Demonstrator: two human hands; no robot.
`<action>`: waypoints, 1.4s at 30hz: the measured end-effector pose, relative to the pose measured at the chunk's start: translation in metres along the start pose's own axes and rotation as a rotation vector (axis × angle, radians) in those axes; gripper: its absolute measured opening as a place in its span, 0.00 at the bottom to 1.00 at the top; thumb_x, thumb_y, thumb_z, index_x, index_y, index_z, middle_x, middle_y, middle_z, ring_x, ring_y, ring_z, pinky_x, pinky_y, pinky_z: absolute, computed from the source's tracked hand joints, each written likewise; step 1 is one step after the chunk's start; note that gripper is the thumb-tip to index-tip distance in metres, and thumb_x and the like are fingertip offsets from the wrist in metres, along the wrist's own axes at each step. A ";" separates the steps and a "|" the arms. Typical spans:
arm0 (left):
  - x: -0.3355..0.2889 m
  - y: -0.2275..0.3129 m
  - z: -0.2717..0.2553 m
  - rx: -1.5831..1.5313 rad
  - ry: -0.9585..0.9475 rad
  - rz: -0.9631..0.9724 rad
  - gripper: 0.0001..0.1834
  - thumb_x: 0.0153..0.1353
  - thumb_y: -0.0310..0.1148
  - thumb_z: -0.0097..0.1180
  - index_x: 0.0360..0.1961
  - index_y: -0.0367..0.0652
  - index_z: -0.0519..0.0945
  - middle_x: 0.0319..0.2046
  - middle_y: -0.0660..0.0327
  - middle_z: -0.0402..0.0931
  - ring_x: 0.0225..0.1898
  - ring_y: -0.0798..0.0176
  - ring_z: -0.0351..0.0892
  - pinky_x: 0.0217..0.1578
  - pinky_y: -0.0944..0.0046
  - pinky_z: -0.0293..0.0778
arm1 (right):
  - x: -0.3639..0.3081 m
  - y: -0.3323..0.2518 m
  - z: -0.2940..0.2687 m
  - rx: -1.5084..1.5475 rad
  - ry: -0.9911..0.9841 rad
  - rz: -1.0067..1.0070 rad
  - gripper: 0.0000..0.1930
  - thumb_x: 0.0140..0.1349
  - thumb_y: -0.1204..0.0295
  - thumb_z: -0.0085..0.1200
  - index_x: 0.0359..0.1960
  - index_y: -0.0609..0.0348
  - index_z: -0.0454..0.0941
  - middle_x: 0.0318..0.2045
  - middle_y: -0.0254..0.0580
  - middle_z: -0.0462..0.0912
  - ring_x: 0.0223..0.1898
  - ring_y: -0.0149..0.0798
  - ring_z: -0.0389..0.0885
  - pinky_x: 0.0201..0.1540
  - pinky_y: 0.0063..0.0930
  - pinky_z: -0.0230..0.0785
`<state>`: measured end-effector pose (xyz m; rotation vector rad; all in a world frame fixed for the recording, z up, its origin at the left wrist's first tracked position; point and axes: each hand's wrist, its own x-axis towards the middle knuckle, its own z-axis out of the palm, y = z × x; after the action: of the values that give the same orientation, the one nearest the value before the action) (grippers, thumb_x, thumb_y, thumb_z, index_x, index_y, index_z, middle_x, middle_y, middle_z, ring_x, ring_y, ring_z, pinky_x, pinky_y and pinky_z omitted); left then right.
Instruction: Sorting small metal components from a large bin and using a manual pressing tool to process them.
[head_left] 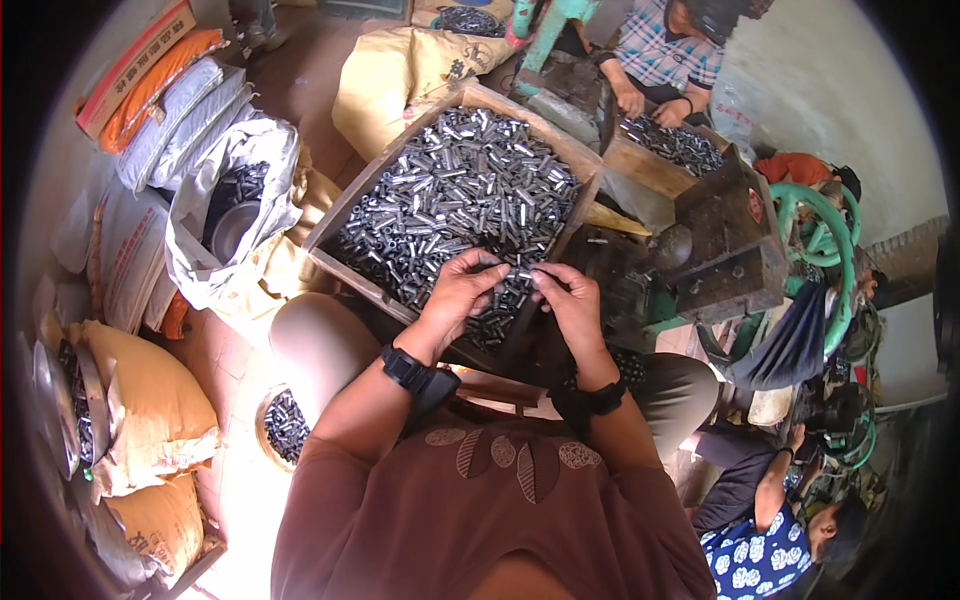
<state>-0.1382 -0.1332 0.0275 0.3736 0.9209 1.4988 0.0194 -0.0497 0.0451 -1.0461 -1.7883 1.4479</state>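
Just above the near edge of a big wooden box, my two hands meet over a heap of short metal tubes. Thumb and fingertips of my left hand pinch one end of a small shiny metal tube. My right hand is closed on its other end, also with thumb and fingers. The fingertips partly cover the piece, so I cannot tell whether it is one part or two joined. More loose tubes lie right under both hands.
A person works at a smaller wooden box at the far right. Another person sits at lower right. A green handwheel stands on the right. Sacks line the left; a round container of tubes stands by my left leg.
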 end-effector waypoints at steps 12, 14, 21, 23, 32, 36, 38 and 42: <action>-0.012 -0.019 0.023 -0.124 -0.046 -0.025 0.04 0.57 0.26 0.54 0.34 0.42 0.74 0.21 0.70 0.69 0.15 0.79 0.56 0.15 0.78 0.52 | -0.028 -0.013 -0.017 0.051 -0.013 0.085 0.09 0.58 0.71 0.52 0.38 0.61 0.78 0.28 0.32 0.79 0.28 0.23 0.75 0.26 0.14 0.64; -0.012 -0.020 0.021 -0.121 -0.062 0.002 0.04 0.56 0.25 0.54 0.34 0.41 0.74 0.20 0.70 0.68 0.15 0.79 0.56 0.14 0.78 0.51 | -0.029 -0.017 -0.012 0.034 0.002 0.065 0.08 0.57 0.72 0.53 0.37 0.60 0.79 0.28 0.31 0.79 0.27 0.23 0.75 0.25 0.14 0.64; -0.011 -0.020 0.020 0.010 -0.053 0.074 0.04 0.56 0.25 0.54 0.34 0.41 0.74 0.20 0.68 0.69 0.14 0.80 0.56 0.13 0.79 0.50 | -0.025 -0.017 -0.021 0.114 -0.187 0.037 0.14 0.56 0.75 0.53 0.46 0.58 0.75 0.28 0.32 0.77 0.26 0.23 0.74 0.25 0.15 0.65; -0.016 -0.014 0.017 -0.096 -0.332 -0.061 0.06 0.56 0.25 0.55 0.35 0.41 0.75 0.21 0.68 0.70 0.14 0.80 0.56 0.13 0.79 0.49 | -0.025 -0.029 -0.038 0.228 -0.335 0.114 0.25 0.56 0.75 0.54 0.56 0.56 0.64 0.26 0.34 0.75 0.26 0.24 0.73 0.25 0.16 0.65; -0.005 -0.022 0.014 0.061 -0.119 0.074 0.10 0.61 0.34 0.49 0.37 0.40 0.77 0.32 0.61 0.77 0.30 0.70 0.75 0.26 0.72 0.70 | -0.002 -0.018 -0.020 0.116 -0.352 0.078 0.19 0.56 0.71 0.54 0.50 0.57 0.71 0.30 0.37 0.78 0.28 0.27 0.76 0.28 0.20 0.67; 0.011 0.007 -0.023 0.131 0.229 0.175 0.09 0.60 0.32 0.45 0.31 0.38 0.74 0.32 0.58 0.75 0.32 0.59 0.77 0.31 0.61 0.77 | 0.031 0.015 0.022 -0.471 -0.177 -0.359 0.14 0.54 0.66 0.56 0.41 0.57 0.75 0.32 0.43 0.79 0.30 0.41 0.78 0.32 0.31 0.69; 0.014 0.010 -0.034 0.438 0.335 0.104 0.08 0.58 0.31 0.48 0.30 0.37 0.74 0.33 0.55 0.75 0.30 0.57 0.78 0.30 0.60 0.77 | 0.039 0.016 0.046 -0.722 -0.108 -0.357 0.13 0.53 0.62 0.55 0.37 0.56 0.76 0.32 0.45 0.78 0.32 0.48 0.77 0.35 0.37 0.70; 0.018 -0.005 -0.037 1.732 0.587 0.423 0.05 0.51 0.29 0.52 0.28 0.38 0.75 0.32 0.49 0.75 0.26 0.51 0.78 0.27 0.58 0.76 | 0.049 0.022 0.072 -0.979 -0.074 -0.446 0.12 0.49 0.66 0.58 0.33 0.58 0.74 0.31 0.46 0.77 0.32 0.48 0.77 0.35 0.37 0.70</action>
<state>-0.1644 -0.1286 -0.0049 1.4446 2.6255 0.7452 -0.0611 -0.0407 0.0065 -0.9018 -2.6389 0.2958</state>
